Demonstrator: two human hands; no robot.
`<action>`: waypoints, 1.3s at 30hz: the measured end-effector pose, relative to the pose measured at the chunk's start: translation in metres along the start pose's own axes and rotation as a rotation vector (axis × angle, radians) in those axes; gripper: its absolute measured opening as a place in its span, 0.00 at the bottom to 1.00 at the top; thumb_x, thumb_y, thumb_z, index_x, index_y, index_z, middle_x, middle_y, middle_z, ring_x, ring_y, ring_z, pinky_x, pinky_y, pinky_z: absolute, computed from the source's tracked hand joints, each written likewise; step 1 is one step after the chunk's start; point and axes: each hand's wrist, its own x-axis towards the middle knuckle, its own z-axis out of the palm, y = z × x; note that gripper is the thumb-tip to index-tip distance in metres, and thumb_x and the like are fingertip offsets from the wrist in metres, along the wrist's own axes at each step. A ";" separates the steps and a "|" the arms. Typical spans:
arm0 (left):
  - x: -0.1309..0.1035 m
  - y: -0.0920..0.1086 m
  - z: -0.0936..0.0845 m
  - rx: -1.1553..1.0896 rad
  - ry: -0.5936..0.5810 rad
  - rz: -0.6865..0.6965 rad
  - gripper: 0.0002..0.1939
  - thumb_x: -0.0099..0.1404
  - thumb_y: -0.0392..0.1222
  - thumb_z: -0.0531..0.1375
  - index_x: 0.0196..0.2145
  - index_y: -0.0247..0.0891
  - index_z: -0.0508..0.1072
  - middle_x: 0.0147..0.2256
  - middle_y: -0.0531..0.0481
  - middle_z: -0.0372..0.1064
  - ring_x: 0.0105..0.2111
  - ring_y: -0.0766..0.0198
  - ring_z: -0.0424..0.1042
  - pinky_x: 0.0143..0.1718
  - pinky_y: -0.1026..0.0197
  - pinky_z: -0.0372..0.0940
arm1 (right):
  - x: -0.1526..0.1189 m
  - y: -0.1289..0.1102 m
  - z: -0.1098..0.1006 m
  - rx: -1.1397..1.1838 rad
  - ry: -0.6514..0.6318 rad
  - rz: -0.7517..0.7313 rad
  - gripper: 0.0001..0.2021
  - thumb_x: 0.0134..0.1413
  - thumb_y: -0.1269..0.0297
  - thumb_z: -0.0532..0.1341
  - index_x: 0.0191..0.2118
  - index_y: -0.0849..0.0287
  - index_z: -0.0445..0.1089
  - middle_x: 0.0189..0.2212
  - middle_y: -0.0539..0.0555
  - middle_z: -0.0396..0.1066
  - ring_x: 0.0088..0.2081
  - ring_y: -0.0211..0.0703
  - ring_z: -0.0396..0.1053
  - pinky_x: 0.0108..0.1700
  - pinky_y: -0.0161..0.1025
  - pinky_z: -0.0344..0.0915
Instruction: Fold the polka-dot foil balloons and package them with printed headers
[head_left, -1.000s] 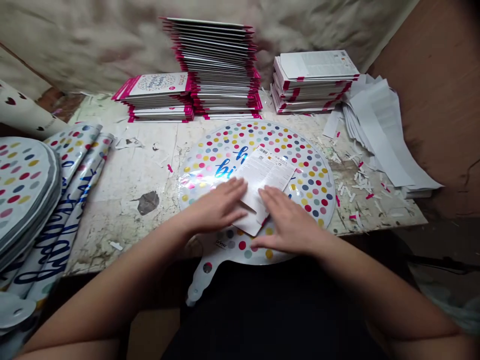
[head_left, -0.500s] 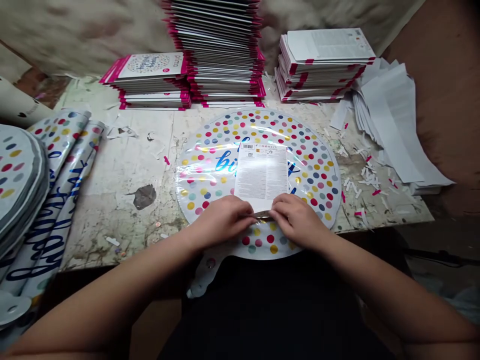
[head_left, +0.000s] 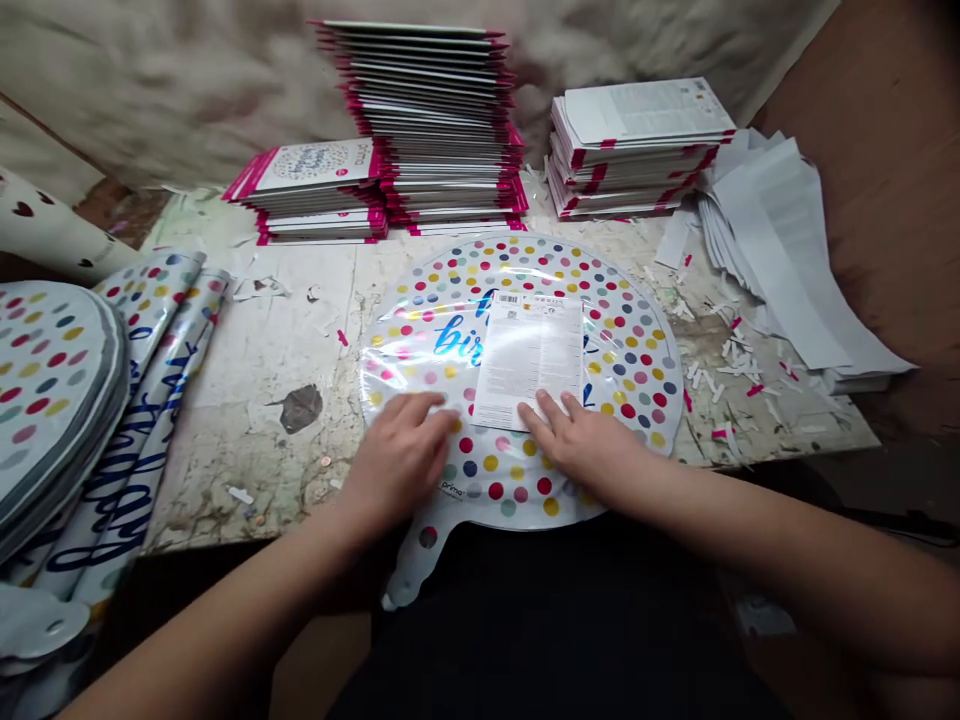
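A flat round foil balloon [head_left: 517, 490] with coloured dots and blue birthday lettering lies at the front edge of the table, its white tail pointing toward me at lower left. On its middle rests a white printed card [head_left: 529, 360] with a barcode, text side up. My right hand [head_left: 589, 440] lies with fingers spread over the card's lower right edge and the foil. My left hand [head_left: 397, 450] is over the balloon's left part, fingers apart and slightly bent, holding nothing; whether it touches the foil I cannot tell.
Pink-edged card packs stand in a low stack [head_left: 322, 190], a tall stack [head_left: 442, 130] and a right stack [head_left: 637, 150] at the back. White paper sheets [head_left: 780, 240] and paper scraps [head_left: 731, 360] lie right. At left are piled dotted balloons [head_left: 52, 380] and rolled foil [head_left: 157, 370].
Both hands have let go of the card's near edge. The left has drawn back to the left, and the right has flattened onto the card's lower corner. The view has tilted slightly up.
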 end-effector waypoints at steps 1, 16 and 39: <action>-0.002 0.009 -0.003 -0.226 -0.118 -0.110 0.13 0.62 0.42 0.53 0.39 0.34 0.74 0.42 0.38 0.70 0.42 0.49 0.69 0.45 0.46 0.63 | 0.000 -0.002 -0.005 -0.046 0.031 -0.005 0.29 0.51 0.82 0.51 0.60 0.66 0.54 0.56 0.70 0.58 0.46 0.61 0.69 0.27 0.43 0.69; 0.024 0.038 0.032 -1.831 -0.037 -0.725 0.03 0.61 0.38 0.57 0.31 0.37 0.70 0.29 0.51 0.70 0.30 0.68 0.71 0.36 0.64 0.67 | -0.008 -0.018 0.005 0.362 0.699 -0.055 0.16 0.58 0.72 0.50 0.50 0.66 0.67 0.46 0.66 0.70 0.40 0.51 0.69 0.39 0.50 0.67; 0.033 0.026 -0.014 -1.240 0.267 -0.375 0.15 0.54 0.38 0.62 0.27 0.38 0.55 0.31 0.52 0.70 0.29 0.67 0.72 0.30 0.65 0.66 | -0.046 0.076 -0.027 1.087 -0.098 -0.159 0.06 0.50 0.63 0.60 0.27 0.58 0.68 0.27 0.50 0.68 0.31 0.39 0.66 0.33 0.34 0.62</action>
